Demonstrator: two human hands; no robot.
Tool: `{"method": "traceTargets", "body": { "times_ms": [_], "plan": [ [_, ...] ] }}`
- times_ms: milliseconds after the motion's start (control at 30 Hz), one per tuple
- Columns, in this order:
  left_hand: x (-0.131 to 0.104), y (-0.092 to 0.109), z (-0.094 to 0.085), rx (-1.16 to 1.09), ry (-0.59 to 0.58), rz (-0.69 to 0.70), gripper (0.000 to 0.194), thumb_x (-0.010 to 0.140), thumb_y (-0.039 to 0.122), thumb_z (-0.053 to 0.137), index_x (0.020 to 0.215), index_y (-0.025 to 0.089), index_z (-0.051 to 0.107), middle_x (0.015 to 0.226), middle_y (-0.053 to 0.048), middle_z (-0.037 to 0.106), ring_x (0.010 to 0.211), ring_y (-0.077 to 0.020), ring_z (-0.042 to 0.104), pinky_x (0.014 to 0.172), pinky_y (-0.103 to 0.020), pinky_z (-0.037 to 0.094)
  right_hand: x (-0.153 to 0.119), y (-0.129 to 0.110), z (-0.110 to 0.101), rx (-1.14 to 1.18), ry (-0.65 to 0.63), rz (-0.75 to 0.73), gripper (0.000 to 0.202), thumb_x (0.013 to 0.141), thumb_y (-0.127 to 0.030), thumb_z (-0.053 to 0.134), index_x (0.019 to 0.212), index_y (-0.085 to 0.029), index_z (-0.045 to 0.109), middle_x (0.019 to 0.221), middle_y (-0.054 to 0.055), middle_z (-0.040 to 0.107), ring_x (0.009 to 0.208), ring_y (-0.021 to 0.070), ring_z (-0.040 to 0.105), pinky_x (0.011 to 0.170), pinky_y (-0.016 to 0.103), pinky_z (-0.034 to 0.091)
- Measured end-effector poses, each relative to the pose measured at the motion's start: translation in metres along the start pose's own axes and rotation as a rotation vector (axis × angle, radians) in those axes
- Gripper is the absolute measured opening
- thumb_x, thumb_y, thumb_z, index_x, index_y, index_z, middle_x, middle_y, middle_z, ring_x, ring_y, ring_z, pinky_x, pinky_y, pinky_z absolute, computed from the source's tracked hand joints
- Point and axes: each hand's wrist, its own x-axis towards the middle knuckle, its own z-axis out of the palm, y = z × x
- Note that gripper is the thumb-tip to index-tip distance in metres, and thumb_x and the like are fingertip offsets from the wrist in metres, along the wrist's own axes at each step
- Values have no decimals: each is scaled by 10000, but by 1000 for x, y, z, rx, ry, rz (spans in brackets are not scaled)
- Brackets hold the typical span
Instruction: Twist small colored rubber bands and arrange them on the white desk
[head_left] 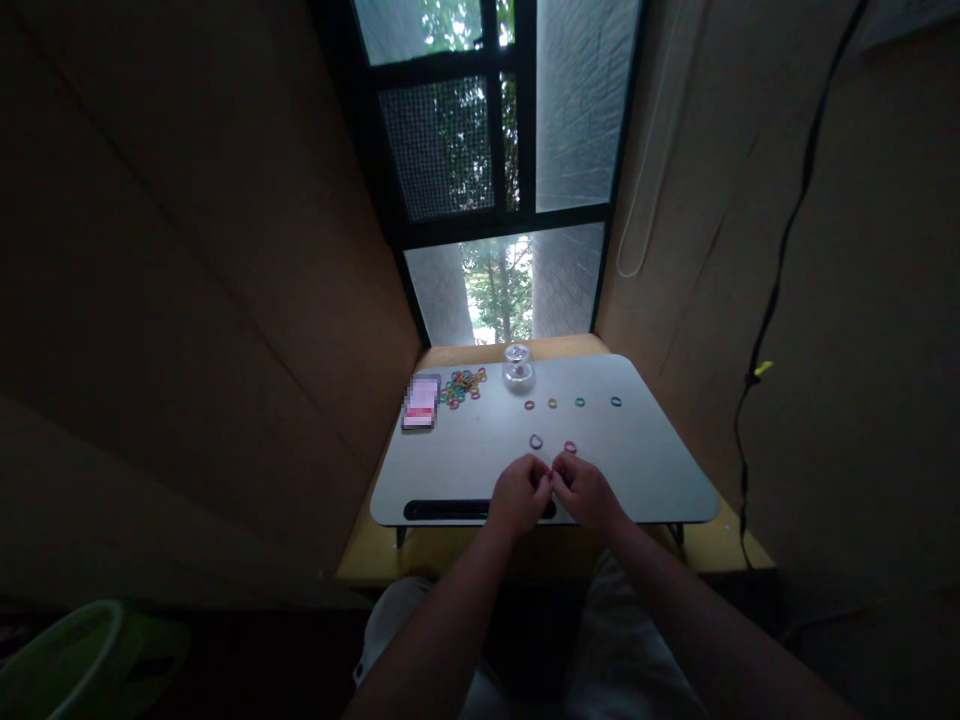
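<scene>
My left hand (521,490) and my right hand (585,488) meet above the near part of the white table, fingertips pinched together. Between them shows a bit of a small red elastic band (550,473), mostly hidden by the fingers. Just beyond the hands lie a purple band (535,441) and a pink band (570,447). Farther back, a row holds a red band (529,405), a yellow band (553,403), a green band (580,402) and a dark blue-green band (616,401), spaced apart.
A pile of mixed coloured bands (463,386) lies at the table's back left, beside a phone (421,402). A clear round jar (518,368) stands at the back edge. A black slot (446,510) runs along the front of the white folding table (450,465). Walls flank both sides.
</scene>
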Motion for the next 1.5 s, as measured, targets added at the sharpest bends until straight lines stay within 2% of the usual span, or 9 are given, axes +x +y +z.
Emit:
{"method": "traceTargets", "body": {
  "times_ms": [800,933,1100,1333,1500],
  "plan": [
    [0,2,0,53,-35,0,81,820,245,506,797,193,565,721,16,574,669,-115,505,632,-241,371,0,-4,-5,49,-32,41,81,803,-193,484,723,-200,493,648,-16,527,598,120,460,564,232,312],
    [5,-1,1,-2,-17,-14,97,828,261,508,794,187,560,710,17,575,660,-112,518,631,-237,387,3,-3,-5,62,-32,44,91,811,-202,489,720,-199,488,667,-11,539,617,121,473,576,230,316],
    [10,-7,2,-134,43,-95,129,835,286,506,788,175,551,714,13,580,630,-102,536,603,-220,415,5,-3,-4,63,-49,39,106,828,-208,477,724,-197,496,674,-10,545,625,119,482,592,230,324],
    [7,1,0,-74,9,-75,120,829,277,514,813,180,583,713,15,607,643,-103,540,619,-220,416,5,-5,-6,53,-48,46,114,826,-221,481,717,-200,508,651,-8,547,601,124,475,575,236,321],
    [7,2,-2,-68,-32,-46,158,846,254,488,900,187,620,808,-6,658,725,-118,579,683,-237,437,5,-6,-6,45,-42,47,122,832,-231,480,717,-200,509,650,-7,550,606,127,480,579,239,325]
  ]
}}
